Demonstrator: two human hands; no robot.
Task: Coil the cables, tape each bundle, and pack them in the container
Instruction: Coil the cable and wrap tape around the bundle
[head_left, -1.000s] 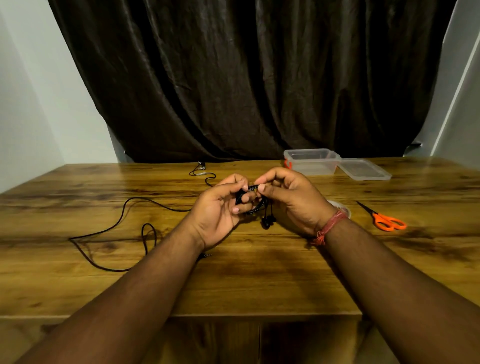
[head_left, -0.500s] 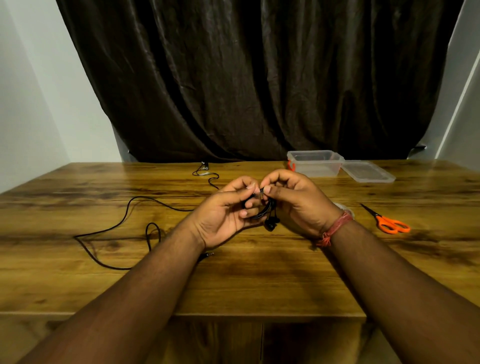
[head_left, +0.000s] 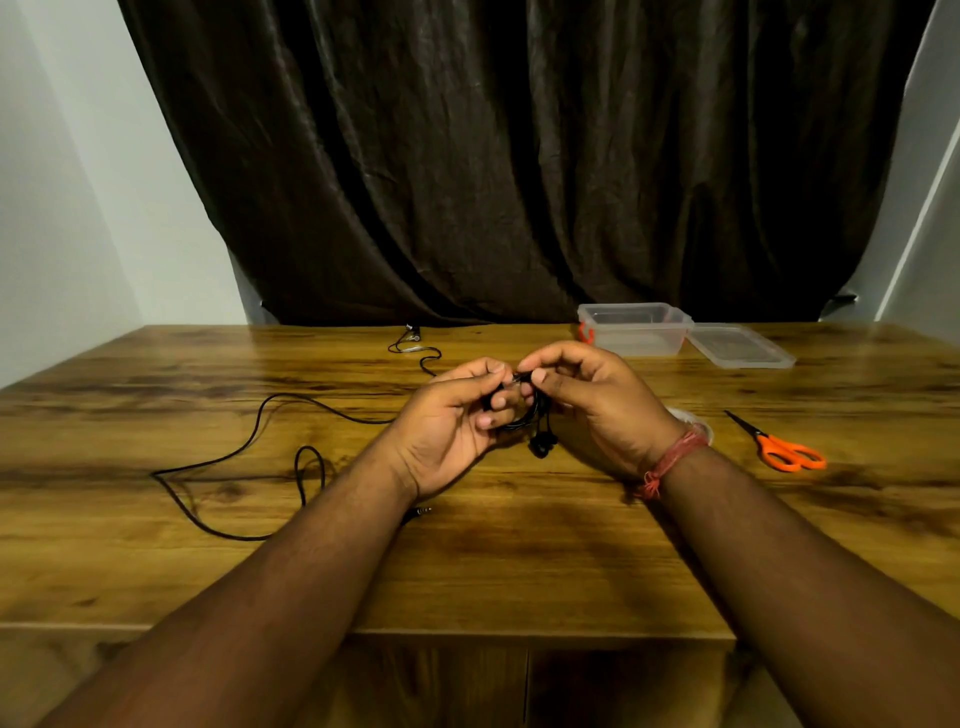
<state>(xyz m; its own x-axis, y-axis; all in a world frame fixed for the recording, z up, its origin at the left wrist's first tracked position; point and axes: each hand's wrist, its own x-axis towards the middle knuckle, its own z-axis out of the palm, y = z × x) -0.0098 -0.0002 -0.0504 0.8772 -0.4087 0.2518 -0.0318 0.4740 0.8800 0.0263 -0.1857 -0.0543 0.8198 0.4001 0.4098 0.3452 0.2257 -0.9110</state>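
Note:
My left hand (head_left: 452, 426) and my right hand (head_left: 597, 400) meet over the middle of the table, both pinching a small coiled bundle of black earphones (head_left: 527, 415). The earbuds (head_left: 541, 446) dangle below the coil, just above the wood. A long black cable (head_left: 249, 447) lies uncoiled on the table to the left, its plug (head_left: 422, 511) showing beside my left forearm. A clear plastic container (head_left: 635, 329) stands open at the back right. A roll of clear tape (head_left: 693, 422) peeks out behind my right wrist.
The container's lid (head_left: 740, 345) lies flat to its right. Orange-handled scissors (head_left: 784, 449) rest on the right side of the wooden table (head_left: 519, 561). A dark curtain (head_left: 519, 156) hangs behind the table's far edge. A second thin cable end (head_left: 413, 343) lies at the back centre.
My fingertips have closed tighter together at the top of the earphone coil. The view has shifted slightly; the loose cable, scissors and container have stayed where they were.

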